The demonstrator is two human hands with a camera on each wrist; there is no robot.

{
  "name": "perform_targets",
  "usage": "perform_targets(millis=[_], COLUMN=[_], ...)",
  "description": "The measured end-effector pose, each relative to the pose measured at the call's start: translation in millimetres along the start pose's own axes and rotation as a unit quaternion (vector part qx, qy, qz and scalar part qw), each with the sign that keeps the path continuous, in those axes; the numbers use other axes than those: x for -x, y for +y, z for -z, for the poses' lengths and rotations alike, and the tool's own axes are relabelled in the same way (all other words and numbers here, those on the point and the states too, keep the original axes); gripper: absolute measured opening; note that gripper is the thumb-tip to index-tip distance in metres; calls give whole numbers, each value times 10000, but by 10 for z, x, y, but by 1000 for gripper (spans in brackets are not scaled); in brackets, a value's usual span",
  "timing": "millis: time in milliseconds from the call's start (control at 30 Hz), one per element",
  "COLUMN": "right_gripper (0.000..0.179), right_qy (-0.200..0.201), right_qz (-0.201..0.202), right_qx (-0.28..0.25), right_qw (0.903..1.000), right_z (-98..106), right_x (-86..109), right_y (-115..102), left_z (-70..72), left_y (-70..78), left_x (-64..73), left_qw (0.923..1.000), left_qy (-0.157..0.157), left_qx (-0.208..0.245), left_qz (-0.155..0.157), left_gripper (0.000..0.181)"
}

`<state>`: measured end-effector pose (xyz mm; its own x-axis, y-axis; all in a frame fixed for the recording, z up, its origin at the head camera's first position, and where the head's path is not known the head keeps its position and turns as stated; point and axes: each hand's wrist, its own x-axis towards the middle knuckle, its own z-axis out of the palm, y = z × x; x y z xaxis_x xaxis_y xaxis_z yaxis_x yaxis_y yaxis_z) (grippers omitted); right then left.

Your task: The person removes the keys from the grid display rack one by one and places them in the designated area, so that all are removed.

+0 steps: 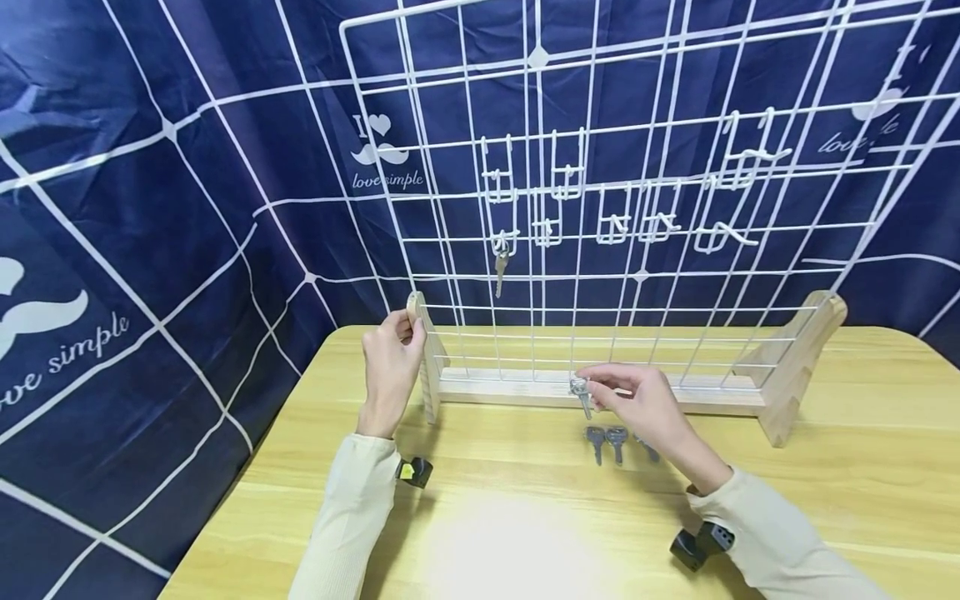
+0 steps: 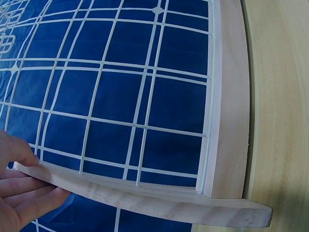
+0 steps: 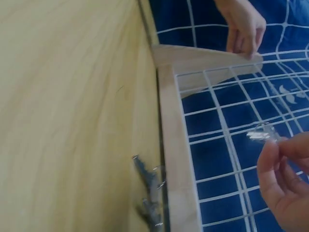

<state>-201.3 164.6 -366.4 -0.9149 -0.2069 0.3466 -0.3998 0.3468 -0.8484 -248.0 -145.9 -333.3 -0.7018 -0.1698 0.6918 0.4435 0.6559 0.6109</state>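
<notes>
My left hand holds the top of the wooden side foot at the left end of the stand, thumb and fingers on either side of it in the left wrist view. Between thumb and fingertips, my right hand pinches a silver key in front of the stand's lower bar. Behind it rises a white wire grid with several white hooks. One key hangs from a lower left hook. On the table below my right hand lie more keys, one partly hidden by that hand.
The wooden table runs up to the stand, with a bright glare near its front. At the right end stands the other wooden side foot. A dark blue patterned cloth hangs behind and to the left.
</notes>
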Motion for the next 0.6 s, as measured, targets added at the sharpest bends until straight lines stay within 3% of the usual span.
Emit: perform_targets(millis=[233,467,600], right_gripper=[12,15,14], right_qy=[-251,-822,-946], right_qz=[-575,-777,-971], right_qx=[372,397,447], right_qw=[9973,9928,9898], right_z=[-26,-89,-108], right_x=[24,30,20], right_y=[111,170,185], left_z=[-15,-12,-12], left_y=[-14,-18,-25], left_x=[-10,-10,-10], left_qw=[9999,9999,9999], left_qy=[9,26,10], left_qx=[28,4,-7], left_qz=[-97,-130,-126], left_gripper=[16,16,16])
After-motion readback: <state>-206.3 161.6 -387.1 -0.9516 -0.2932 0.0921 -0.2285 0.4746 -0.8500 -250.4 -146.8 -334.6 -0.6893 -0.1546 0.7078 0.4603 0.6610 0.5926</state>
